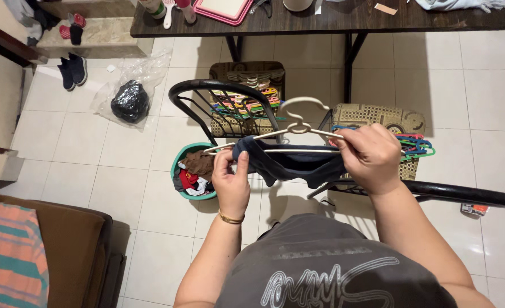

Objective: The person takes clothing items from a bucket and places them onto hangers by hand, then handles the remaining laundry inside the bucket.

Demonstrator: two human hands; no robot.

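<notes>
Both hands grip a dark garment (298,164) draped on a cream hanger (289,132), the left hand (231,181) pinching its left end and the right hand (371,157) closed on its right end, above a green basket (176,165) of clothes on the floor.

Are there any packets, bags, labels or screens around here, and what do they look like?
Clear plastic bag: on the tiled floor at upper left, crumpled, with a black bundle inside.
Small packet: on the floor at far right, flat, orange and pale; its details are too small to tell.
No screens visible.
</notes>
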